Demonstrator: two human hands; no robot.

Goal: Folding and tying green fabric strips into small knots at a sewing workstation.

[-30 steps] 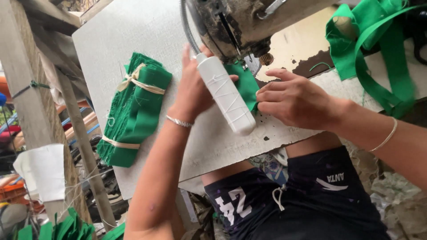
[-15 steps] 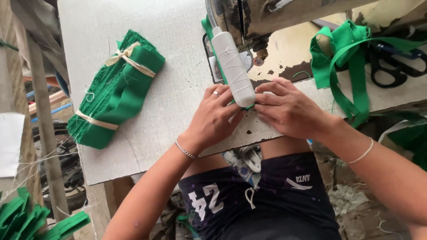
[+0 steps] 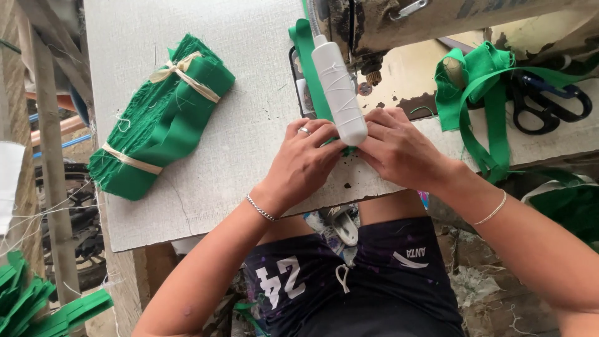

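packages: none | labels: none | signs: none | screens: none

Soft, even daylight fills the scene — no hard glare on the pale grey sewing table (image 3: 206, 75). Shadows fall faintly under both hands. Focus holds sharp near the fingers — edges bend slightly.

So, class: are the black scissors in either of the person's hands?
No: the black scissors lie on the table's far right, apart from both hands, beside green strips.

Bare bench (image 3: 249, 150) lies open from the hands (image 3: 349, 153) toward nine o'clock, until the tied green bundle (image 3: 162, 118). At twelve the sewing machine (image 3: 399, 25) blocks; at three, scissors (image 3: 549, 103) and green strips (image 3: 480, 87).
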